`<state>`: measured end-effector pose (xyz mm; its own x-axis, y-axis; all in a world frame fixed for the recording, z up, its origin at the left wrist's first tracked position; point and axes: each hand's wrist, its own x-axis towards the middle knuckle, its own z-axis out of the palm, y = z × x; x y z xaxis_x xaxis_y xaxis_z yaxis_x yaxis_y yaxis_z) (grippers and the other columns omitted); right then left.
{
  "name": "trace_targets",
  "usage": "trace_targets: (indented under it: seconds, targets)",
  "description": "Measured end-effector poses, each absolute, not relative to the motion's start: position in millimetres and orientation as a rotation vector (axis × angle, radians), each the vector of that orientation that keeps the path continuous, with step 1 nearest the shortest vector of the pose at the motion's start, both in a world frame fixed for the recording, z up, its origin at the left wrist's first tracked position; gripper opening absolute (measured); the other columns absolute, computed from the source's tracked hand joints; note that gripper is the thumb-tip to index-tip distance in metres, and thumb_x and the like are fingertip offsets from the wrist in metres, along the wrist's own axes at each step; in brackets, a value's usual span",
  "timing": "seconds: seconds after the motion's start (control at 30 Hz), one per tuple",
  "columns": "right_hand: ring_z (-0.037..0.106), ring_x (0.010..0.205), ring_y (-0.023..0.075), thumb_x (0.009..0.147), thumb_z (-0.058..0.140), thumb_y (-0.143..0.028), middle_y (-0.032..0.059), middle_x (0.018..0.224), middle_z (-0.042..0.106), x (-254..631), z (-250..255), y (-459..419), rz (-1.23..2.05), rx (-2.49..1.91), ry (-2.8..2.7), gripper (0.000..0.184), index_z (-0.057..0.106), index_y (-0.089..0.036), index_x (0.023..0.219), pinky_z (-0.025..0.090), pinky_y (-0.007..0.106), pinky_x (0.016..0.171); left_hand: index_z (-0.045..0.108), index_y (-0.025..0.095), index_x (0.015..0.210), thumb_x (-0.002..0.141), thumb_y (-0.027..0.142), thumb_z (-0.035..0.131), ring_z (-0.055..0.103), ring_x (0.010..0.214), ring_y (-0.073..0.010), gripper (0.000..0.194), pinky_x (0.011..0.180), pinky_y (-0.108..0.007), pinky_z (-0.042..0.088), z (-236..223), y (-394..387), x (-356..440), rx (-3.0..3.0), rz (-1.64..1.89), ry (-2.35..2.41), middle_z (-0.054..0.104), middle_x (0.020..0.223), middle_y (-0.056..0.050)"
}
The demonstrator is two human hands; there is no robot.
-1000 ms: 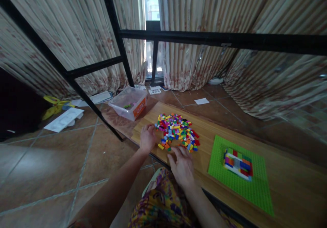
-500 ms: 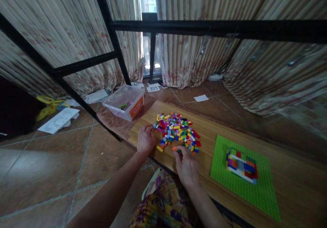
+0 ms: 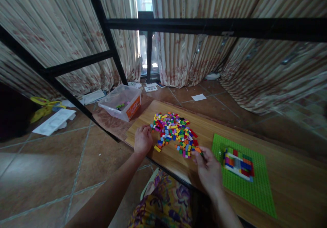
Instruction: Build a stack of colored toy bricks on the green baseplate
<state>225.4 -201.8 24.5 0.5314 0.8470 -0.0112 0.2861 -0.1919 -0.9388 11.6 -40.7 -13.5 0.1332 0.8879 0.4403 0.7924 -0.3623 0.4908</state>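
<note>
My right hand (image 3: 209,166) pinches an orange toy brick (image 3: 198,149) between thumb and fingers, just right of a loose pile of small coloured bricks (image 3: 176,127) on the wooden table. At the pile's left edge rests my left hand (image 3: 143,139), its fingers curled in; whether anything sits in them is hidden. Farther right, a green baseplate (image 3: 247,194) lies on the table. On it stands a low rectangular build (image 3: 238,164) of white, red, blue, orange and green bricks. A single yellow brick (image 3: 157,148) lies at the pile's near side.
Beyond the table's left end stands a clear plastic box (image 3: 112,103) with an orange label and a few bricks inside. A black metal frame (image 3: 178,25) crosses in front of striped curtains (image 3: 191,58). Papers (image 3: 198,97) lie on the tiled floor.
My right hand has moved right, away from the pile's near edge toward the baseplate, carrying the orange brick. My left hand stays beside the pile. The view has shifted slightly.
</note>
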Motion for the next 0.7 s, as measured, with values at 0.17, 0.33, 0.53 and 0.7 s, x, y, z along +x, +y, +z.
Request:
trace_targets:
  seconds: [0.17,0.33,0.53,0.7]
  targets:
    - [0.057,0.057,0.0145,0.087,0.051,-0.057,0.0029,0.078,0.066,229.8,24.2,-203.8,0.665,-1.699,-0.913,0.041,0.061,-0.019,0.1,0.046,0.027,0.056,0.067,0.017,0.096,0.089,0.018,0.043,0.059,0.101,-0.025,0.025,0.093,-0.041,0.048,-12.9,-40.7,11.7,2.261,1.035,1.677,0.067,0.105,-0.01]
    - [0.048,0.047,0.0117,0.086,0.051,-0.058,-0.0017,0.066,0.059,225.4,19.6,-202.2,0.692,-1.631,-0.837,0.044,0.061,-0.018,0.101,0.038,0.024,0.045,0.067,0.018,0.095,0.088,0.017,0.043,0.059,0.101,-0.025,0.024,0.093,-0.041,0.048,-11.2,-40.7,11.6,2.263,1.026,1.672,0.067,0.103,-0.01]
    - [0.06,0.058,0.0183,0.088,0.045,-0.056,0.0056,0.075,0.07,232.1,13.3,-199.1,0.539,-1.91,-0.977,0.046,0.067,-0.018,0.104,0.045,0.029,0.057,0.067,0.017,0.095,0.089,0.018,0.043,0.06,0.1,-0.0253,0.025,0.093,-0.041,0.048,-13.2,-39.6,11.0,2.267,1.022,1.679,0.067,0.103,-0.011]
    - [0.062,0.057,0.0217,0.088,0.044,-0.052,0.0051,0.065,0.068,239.1,7.9,-195.3,0.338,-2.172,-1.183,0.046,0.069,-0.018,0.107,0.042,0.032,0.059,0.068,0.018,0.096,0.089,0.019,0.043,0.059,0.101,-0.0255,0.025,0.094,-0.041,0.047,-13.4,-40.0,10.8,2.255,1.022,1.686,0.067,0.105,-0.01]
